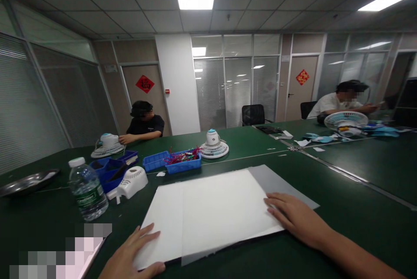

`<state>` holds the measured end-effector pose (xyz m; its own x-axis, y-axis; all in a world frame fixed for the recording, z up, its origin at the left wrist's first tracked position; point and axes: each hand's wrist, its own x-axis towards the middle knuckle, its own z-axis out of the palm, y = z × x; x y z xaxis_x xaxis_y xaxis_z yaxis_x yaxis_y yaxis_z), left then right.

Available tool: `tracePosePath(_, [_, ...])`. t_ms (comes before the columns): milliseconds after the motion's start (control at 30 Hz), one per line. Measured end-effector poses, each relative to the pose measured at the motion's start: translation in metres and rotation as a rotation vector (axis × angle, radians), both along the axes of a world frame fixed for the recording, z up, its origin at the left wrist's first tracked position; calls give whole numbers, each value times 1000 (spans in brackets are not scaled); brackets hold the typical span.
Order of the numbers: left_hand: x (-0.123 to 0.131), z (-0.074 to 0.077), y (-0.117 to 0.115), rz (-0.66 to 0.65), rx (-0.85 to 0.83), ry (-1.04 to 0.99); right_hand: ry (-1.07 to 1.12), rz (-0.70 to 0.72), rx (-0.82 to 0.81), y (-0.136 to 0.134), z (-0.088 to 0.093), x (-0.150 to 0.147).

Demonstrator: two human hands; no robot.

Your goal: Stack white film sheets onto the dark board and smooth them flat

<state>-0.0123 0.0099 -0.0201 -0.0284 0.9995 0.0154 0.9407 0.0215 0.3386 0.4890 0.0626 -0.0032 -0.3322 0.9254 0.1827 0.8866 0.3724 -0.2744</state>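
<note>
My left hand (pixel 133 255) lies at the near left corner of a white sheet (pixel 211 211) on the green table (pixel 342 209). Its fingers are stretched out and the thumb rests on the sheet's edge. My right hand (pixel 293 216) lies flat on the right edge of the same sheet, fingers spread, nothing held. A grey sheet (pixel 276 181) sticks out from under the white one at the right.
A water bottle (pixel 87 190) stands at the left beside a white fan part (pixel 132 181) and blue trays (pixel 172 161). Small fans (pixel 213 145) lie further back. One person (pixel 143 124) sits at the far left, another (pixel 345 101) at the far right.
</note>
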Motion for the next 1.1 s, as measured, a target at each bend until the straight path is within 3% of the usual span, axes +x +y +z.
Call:
tracePosePath(233, [2, 0, -1, -15, 13, 41, 69, 324, -92, -20, 4, -28])
tracePosePath(300, [4, 1, -1, -21, 10, 54, 64, 285, -48, -19, 3, -28])
tracePosePath(433, [4, 2, 0, -41, -6, 72, 21, 33, 80, -7, -1, -16])
tracePosePath(567, [3, 2, 0, -48, -5, 78, 10, -110, 63, 3, -5, -2])
tracePosePath(1000, [3, 3, -1, -45, -5, 79, 55, -47, -83, 2, -11, -5])
tracePosePath(1100, [-1, 7, -2, 28, 43, 173, 61, -52, -92, 3, -10, -5])
